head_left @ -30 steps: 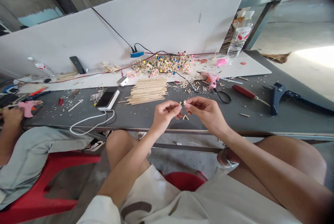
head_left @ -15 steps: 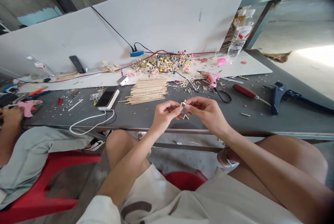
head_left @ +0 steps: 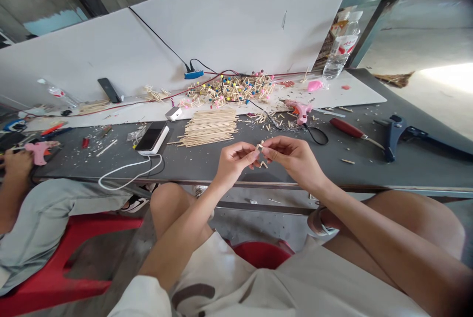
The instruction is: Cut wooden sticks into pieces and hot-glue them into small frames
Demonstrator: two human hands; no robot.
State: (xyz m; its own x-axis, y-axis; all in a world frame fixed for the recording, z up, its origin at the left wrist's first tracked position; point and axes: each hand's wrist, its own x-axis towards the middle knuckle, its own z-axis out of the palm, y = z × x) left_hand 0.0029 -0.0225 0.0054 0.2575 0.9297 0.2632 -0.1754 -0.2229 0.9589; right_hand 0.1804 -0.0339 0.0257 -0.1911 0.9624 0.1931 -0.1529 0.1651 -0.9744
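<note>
My left hand (head_left: 238, 160) and my right hand (head_left: 290, 157) meet over the front edge of the grey table (head_left: 192, 166). Between their fingertips they pinch a small piece made of short wooden sticks (head_left: 260, 146), partly covered by the fingers. A small V of joined sticks (head_left: 263, 164) shows just below the fingertips; whether it is part of the held piece I cannot tell. Behind my left hand lies a stack of thin wooden sticks (head_left: 210, 127). Farther back is a heap of short sticks with coloured balls (head_left: 236, 88).
A pink glue gun (head_left: 300, 110), red-handled tool (head_left: 347, 128) and blue cutter (head_left: 394, 137) lie right. Left are a phone on a white power bank (head_left: 152, 138) with a cable, and a co-worker's hand (head_left: 16, 163) at another pink glue gun (head_left: 39, 152). Bottles stand behind.
Both hands keep their place with the small stick piece between them. The fingertips and the piece have shifted very slightly.
</note>
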